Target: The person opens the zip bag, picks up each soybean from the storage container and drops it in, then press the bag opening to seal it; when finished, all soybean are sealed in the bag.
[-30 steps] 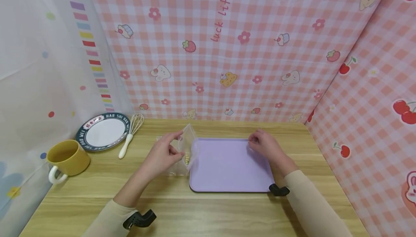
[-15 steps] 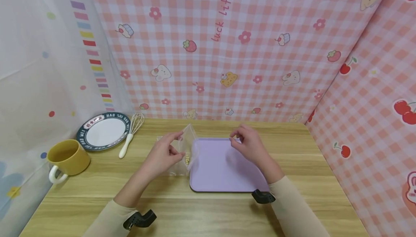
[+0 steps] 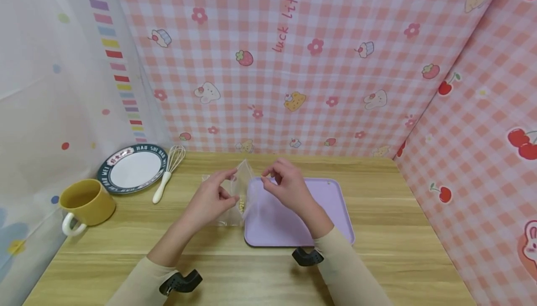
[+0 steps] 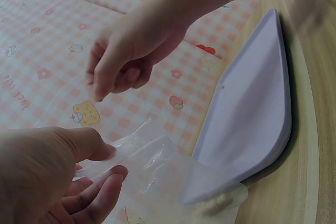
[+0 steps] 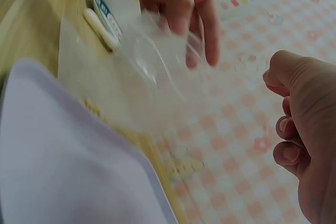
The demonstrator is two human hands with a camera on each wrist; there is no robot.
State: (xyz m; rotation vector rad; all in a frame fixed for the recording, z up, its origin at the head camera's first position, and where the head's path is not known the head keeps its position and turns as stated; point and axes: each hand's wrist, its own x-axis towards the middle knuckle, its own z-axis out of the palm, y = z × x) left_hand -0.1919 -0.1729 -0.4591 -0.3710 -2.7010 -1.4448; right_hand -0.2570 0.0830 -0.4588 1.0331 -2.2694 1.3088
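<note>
My left hand [image 3: 213, 196] pinches a clear plastic bag [image 3: 244, 182] near its top between thumb and fingers. Small yellow bead-like pieces [image 3: 241, 206] lie gathered low in the bag, blurred in the left wrist view. My right hand [image 3: 289, 187] hovers over the lilac tray [image 3: 278, 234], just right of the bag. Its thumb and forefinger come together and the other fingers curl, with nothing showing between them in the right wrist view. One tiny yellowish piece [image 3: 329, 183] sits on the tray near its far right corner, seen also as a speck [image 4: 222, 86] in the left wrist view.
Clear plastic film [image 3: 226, 220] lies on the wooden table [image 3: 398, 231] under the left hand. Further left are a white whisk [image 3: 165, 180], a plate with a dark patterned rim [image 3: 110, 182] and a yellow mug [image 3: 94, 208]. Checked cloth [image 3: 268, 82] hangs behind and to the right.
My right hand has moved left across the tray, from its far right corner to beside the bag, uncovering the tiny piece there. The left hand and bag have stayed in place.
</note>
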